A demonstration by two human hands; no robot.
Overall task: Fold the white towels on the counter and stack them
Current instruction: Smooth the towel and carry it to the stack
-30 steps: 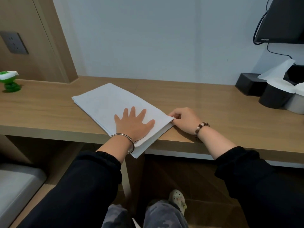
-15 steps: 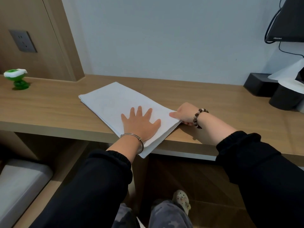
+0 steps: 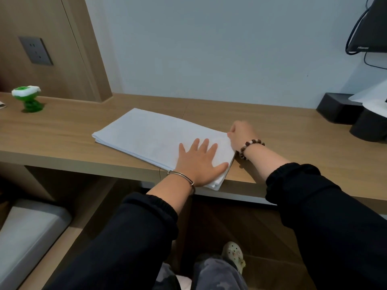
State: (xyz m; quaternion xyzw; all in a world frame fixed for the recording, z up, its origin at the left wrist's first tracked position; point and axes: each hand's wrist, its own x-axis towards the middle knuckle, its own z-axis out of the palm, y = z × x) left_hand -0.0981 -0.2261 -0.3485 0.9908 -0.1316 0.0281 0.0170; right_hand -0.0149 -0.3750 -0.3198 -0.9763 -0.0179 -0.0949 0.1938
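Note:
A white towel (image 3: 150,137), folded into a long flat rectangle of layers, lies at an angle on the wooden counter (image 3: 62,139), its near corner hanging over the front edge. My left hand (image 3: 201,162) presses flat on the towel's near end, fingers spread. At the towel's right corner, my right hand (image 3: 241,136) has its fingers curled at the edge and seems to pinch it. The fingertips are hidden behind the hand.
A green and white figurine (image 3: 28,98) stands at the counter's far left. Black containers (image 3: 368,126) and a black box (image 3: 337,108) with white tissue sit at the far right. A monitor (image 3: 372,28) hangs above them. A grey seat cushion (image 3: 27,231) is below left.
My right hand has slid up along the towel's right edge to its far corner. My left hand stays pressed on the towel. The view has shifted to the left.

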